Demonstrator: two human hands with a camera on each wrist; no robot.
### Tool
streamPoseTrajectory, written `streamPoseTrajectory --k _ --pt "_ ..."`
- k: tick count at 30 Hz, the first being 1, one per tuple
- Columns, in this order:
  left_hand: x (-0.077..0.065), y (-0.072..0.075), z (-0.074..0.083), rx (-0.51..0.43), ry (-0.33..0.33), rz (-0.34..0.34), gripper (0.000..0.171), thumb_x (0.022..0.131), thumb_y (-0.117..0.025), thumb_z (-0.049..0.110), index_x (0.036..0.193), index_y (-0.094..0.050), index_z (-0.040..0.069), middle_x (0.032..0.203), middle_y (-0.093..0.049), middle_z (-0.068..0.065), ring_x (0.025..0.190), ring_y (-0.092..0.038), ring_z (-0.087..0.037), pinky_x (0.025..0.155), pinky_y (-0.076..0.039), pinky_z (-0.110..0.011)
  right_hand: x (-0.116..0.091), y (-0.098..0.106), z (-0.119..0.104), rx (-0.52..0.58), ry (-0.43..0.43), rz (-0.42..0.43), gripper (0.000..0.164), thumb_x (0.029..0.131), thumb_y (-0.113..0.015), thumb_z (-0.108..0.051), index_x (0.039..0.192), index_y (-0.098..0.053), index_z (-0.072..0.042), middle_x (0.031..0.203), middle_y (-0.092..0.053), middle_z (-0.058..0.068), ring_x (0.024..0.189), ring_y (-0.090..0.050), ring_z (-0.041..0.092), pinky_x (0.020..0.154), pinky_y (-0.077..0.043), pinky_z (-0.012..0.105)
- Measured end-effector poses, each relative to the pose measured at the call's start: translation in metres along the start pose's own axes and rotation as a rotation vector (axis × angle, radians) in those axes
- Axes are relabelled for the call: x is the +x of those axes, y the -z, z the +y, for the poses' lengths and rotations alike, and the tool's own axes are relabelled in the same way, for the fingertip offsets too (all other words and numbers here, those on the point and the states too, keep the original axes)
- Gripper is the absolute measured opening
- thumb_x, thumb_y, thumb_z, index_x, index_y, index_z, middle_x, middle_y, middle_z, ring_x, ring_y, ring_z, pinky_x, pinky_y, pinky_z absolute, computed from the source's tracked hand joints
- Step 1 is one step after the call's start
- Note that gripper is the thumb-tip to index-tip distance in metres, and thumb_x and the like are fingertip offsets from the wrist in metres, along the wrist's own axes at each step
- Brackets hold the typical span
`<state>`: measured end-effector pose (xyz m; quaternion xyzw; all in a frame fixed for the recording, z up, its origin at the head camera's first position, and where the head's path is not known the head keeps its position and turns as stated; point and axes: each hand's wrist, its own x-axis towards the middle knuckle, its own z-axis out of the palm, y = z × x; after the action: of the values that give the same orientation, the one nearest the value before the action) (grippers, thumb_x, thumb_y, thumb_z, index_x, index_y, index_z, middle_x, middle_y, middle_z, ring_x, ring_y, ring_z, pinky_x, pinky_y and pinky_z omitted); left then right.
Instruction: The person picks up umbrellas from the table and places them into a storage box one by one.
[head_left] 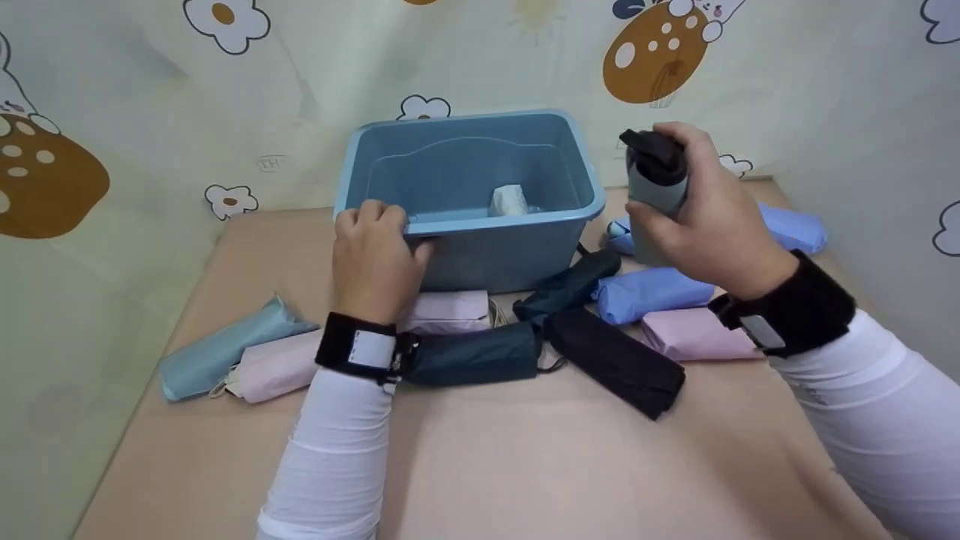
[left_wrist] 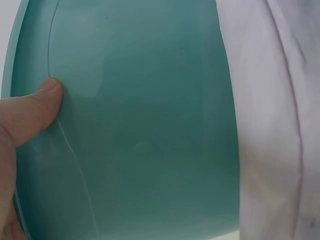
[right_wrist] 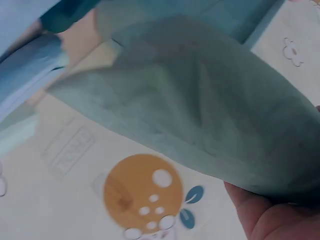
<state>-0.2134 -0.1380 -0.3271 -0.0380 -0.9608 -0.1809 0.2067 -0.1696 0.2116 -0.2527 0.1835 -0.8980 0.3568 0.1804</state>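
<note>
My left hand grips the near rim of a blue plastic bin at its left corner, fingers over the edge. In the left wrist view the thumb presses on the bin's outer wall. My right hand holds a folded grey-green umbrella upright to the right of the bin, its black handle on top. The right wrist view shows loose grey-green fabric hanging from that hand. Inside the bin, a pale wrapped object lies near the right side.
Several folded umbrellas lie around the bin: a teal one and a pale pink one at left, dark green and black ones in front, blue and pink ones at right. A patterned wall covering stands behind.
</note>
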Motion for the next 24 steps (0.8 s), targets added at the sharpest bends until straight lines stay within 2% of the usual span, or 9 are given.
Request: streamPoseTrajectory --k 4,7,13,15,21,24 --pt "0.0 0.001 0.0 0.002 0.004 -0.012 0.049 0.091 -0.08 0.041 0.121 -0.072 0.003 0.133 -0.064 -0.018 0.129 -0.05 -0.044 0.112 -0.044 -0.054 0.012 -0.012 -0.014 0.06 0.101 0.043 0.068 0.094 -0.073 -0.004 0.151 -0.036 -0.002 0.143 -0.058 0.018 0.125 -0.058 0.029 0.107 -0.043 0.055" --pt "0.0 0.001 0.0 0.003 0.006 -0.011 0.049 0.091 -0.081 0.041 0.122 -0.072 0.004 0.133 -0.064 -0.017 0.129 -0.051 -0.044 0.112 -0.044 -0.054 0.019 -0.019 -0.021 0.059 0.171 0.062 0.063 0.093 -0.072 -0.002 0.147 -0.04 0.0 0.141 -0.06 0.016 0.122 -0.058 0.025 0.106 -0.043 0.048" --pt "0.001 0.001 0.002 0.008 0.0 0.0 0.05 0.091 -0.081 0.042 0.122 -0.072 0.004 0.132 -0.065 -0.017 0.129 -0.051 -0.043 0.112 -0.044 -0.053 0.026 -0.025 -0.031 0.098 0.243 0.095 0.058 0.091 -0.071 0.003 0.141 -0.042 0.004 0.138 -0.061 0.017 0.12 -0.057 0.022 0.107 -0.041 0.034" --pt "0.001 0.001 0.002 0.008 -0.001 0.003 0.05 0.091 -0.081 0.043 0.122 -0.072 0.004 0.132 -0.065 -0.018 0.129 -0.052 -0.043 0.111 -0.045 -0.053 0.027 -0.026 -0.034 0.102 0.274 0.099 0.057 0.091 -0.071 0.004 0.14 -0.041 0.006 0.139 -0.06 0.019 0.122 -0.057 0.023 0.109 -0.042 0.034" --pt "0.0 0.0 0.0 0.008 -0.009 0.011 0.051 0.09 -0.081 0.044 0.121 -0.072 0.004 0.131 -0.065 -0.018 0.127 -0.052 -0.044 0.11 -0.045 -0.053 0.028 -0.036 -0.037 0.099 0.335 0.068 0.056 0.095 -0.071 0.0 0.141 -0.04 0.007 0.14 -0.056 0.023 0.126 -0.057 0.028 0.109 -0.044 0.044" --pt "-0.001 0.0 -0.001 0.013 -0.018 0.017 0.05 0.09 -0.082 0.043 0.119 -0.072 0.003 0.13 -0.065 -0.018 0.126 -0.052 -0.044 0.11 -0.045 -0.053 0.031 -0.042 -0.037 0.122 0.353 0.054 0.054 0.095 -0.071 0.001 0.141 -0.043 0.006 0.137 -0.057 0.022 0.125 -0.057 0.028 0.11 -0.044 0.044"
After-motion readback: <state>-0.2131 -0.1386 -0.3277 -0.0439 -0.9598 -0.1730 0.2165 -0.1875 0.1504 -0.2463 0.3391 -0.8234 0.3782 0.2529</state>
